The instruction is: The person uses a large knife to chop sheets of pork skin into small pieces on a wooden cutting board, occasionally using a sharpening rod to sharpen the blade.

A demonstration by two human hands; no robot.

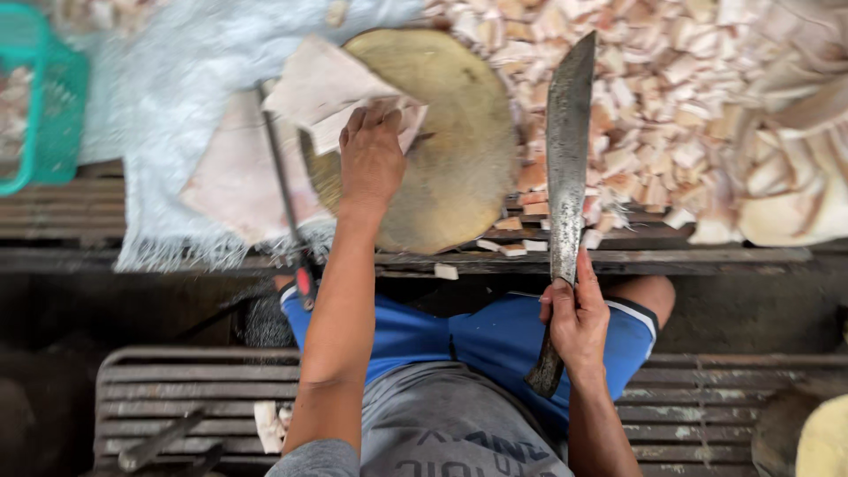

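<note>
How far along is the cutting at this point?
Done: a big pile of small cut pieces lies beyond the round chopping block. In hand: the left hand presses a pale slab on the block; the right hand holds the cleaver raised. Left: that slab and another on the white sack.

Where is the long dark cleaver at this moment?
The long dark metal cleaver is upright in the right hand, its blade right of the round wooden chopping block.

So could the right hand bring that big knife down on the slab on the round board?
Probably yes: the right hand holds the knife beside the board; only the left hand pinning the slab lies close.
</note>
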